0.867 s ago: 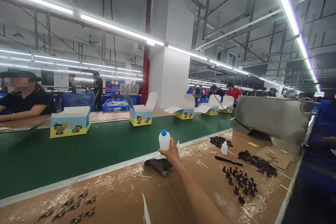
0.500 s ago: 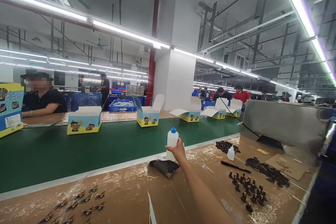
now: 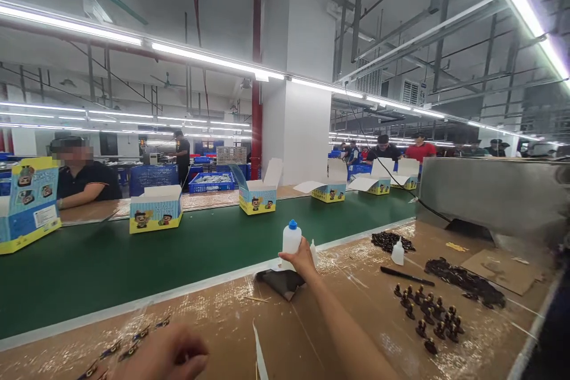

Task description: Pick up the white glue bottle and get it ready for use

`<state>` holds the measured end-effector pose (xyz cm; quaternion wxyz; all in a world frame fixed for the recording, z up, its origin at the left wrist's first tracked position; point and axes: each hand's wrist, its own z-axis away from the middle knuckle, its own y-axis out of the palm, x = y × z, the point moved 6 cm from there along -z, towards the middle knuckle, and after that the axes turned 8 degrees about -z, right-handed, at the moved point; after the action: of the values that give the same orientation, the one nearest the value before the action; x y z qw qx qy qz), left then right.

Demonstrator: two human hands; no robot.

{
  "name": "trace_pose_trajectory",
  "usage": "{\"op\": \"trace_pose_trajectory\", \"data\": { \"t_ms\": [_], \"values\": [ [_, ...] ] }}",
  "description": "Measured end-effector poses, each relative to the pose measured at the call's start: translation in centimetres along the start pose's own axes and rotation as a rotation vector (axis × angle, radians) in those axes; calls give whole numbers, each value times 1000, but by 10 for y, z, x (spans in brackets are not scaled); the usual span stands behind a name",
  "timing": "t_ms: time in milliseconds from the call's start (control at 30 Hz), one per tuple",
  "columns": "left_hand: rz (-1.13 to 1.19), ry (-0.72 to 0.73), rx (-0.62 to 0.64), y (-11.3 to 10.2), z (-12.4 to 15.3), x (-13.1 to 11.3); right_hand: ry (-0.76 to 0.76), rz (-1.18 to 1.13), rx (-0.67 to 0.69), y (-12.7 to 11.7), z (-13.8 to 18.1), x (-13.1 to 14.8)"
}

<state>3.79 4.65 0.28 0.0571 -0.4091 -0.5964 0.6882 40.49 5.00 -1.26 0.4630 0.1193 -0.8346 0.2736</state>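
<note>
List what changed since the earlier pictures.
The left hand has come into view at the bottom edge, curled above the small dark pieces. A boxed carton has come in at the left on the belt. The right hand still grips the white bottle.

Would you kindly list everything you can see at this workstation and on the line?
squeeze bottle: one, white with blue cap, upright at the bench's far edge, in the right hand's grip
small bottle: one, white, standing further right on the bench
dark cloth: one, below the squeeze bottle
black pen: one, lying on the bench
small figures: a cluster, dark, standing at the right
dark parts: two loose piles, far right
conveyor belt: one, green
cartons: six at least, blue and yellow, on the belt
workbench: one, brown
co-workers: several, across the belt
right hand: holding the bottle
left hand: blurred, low over the bench
</note>
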Motion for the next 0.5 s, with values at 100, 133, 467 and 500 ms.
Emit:
{"op": "trace_pose_trajectory", "data": {
  "t_ms": [100,133,467,500],
  "values": [
    [-113,47,50,18,-61,-47,15,-27,44,-2,-2,0],
    [-141,55,46,25,-82,-62,21,-39,60,-3,-3,0],
    [-200,-42,-86,85,-182,-104,-6,-180,130,-9,-12,-4],
    [-169,-51,-115,86,-185,-103,-11,-192,128,-9,-13,-3]
  ]
}}
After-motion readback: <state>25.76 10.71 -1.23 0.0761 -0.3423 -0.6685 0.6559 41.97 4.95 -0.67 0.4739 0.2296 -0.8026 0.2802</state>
